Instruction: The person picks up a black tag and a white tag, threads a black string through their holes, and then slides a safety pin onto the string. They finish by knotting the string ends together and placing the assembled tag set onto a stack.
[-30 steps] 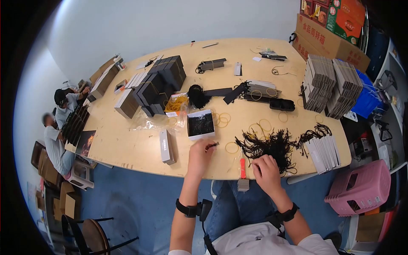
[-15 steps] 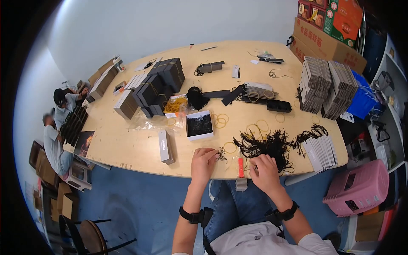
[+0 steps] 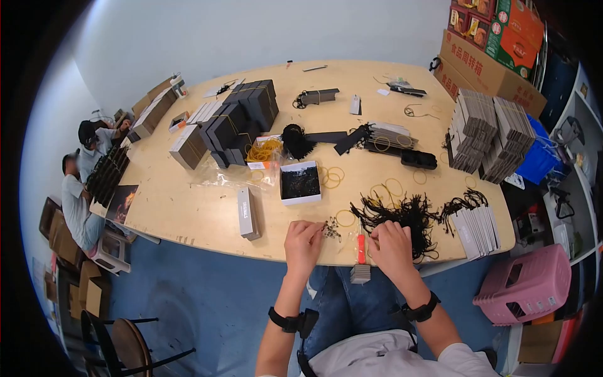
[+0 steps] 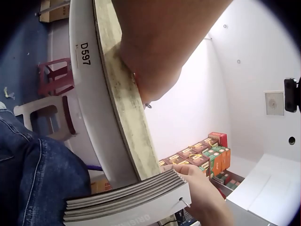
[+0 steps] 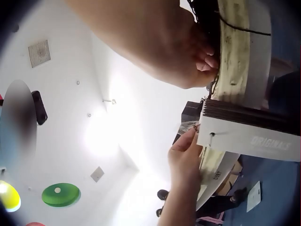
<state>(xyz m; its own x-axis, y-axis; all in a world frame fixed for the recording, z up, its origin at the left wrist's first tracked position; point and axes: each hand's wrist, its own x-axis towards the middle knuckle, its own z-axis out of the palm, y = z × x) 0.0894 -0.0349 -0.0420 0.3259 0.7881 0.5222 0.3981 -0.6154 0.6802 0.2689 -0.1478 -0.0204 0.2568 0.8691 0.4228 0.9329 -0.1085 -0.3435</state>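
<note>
My left hand [image 3: 303, 246] pinches at the edge of a small heap of metal pins [image 3: 331, 230] on the tabletop. In the left wrist view a bit of shiny metal [image 4: 149, 106] shows at its fingertips. My right hand [image 3: 392, 248] has curled fingers beside a tangled pile of black cords [image 3: 408, 213]; in the right wrist view a thin dark cord [image 5: 212, 89] shows at its fingertips. Between the hands, at the table edge, is a stack of grey-white tags [image 3: 360, 274], a metal pin through its hole [image 5: 212, 135], with a red-handled tool [image 3: 361, 249] behind it.
Beyond my left hand is a white box [image 3: 300, 200] of small black pieces. A tall tag stack [image 3: 247, 217] stands left, corded tags [image 3: 475, 232] lie right. Rubber bands [image 3: 345, 218] are scattered about. Dark grey stacks [image 3: 242, 119] stand farther back. Two people sit far left.
My left hand moved back from near the white box toward the table edge, and the small metal pins now lie spread at its fingertips. The right hand stays beside the cords.
</note>
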